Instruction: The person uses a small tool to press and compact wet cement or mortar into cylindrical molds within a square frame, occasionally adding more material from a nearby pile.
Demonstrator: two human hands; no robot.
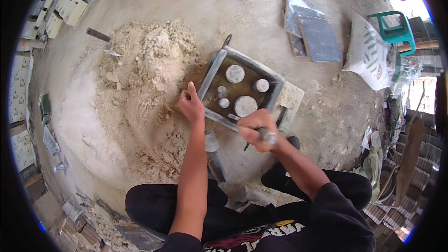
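Observation:
A square grey metal frame (212, 75) lies in front of me, with brown, smooth-looking material inside. Several pale round pieces of different sizes sit in it, among them a large disc (245, 106) and another disc (234, 73). My right hand (259, 128) is closed around a grey tool with a thick rounded end (269, 136), over the frame's near edge. The tool's working end is hidden or blurred, so its kind is unclear. Beside the frame's left corner is my left hand (191, 104), fingers curled and thumb up; what they hold, if anything, is hidden.
Left of the frame rises a heap of pale sand (154, 60), with a handled tool (99, 34) stuck in it. A flat-bladed tool (213, 147) lies near my legs. Dark flat boards (319, 39), a white sack (368, 56) and a green stool (394, 30) are at the right.

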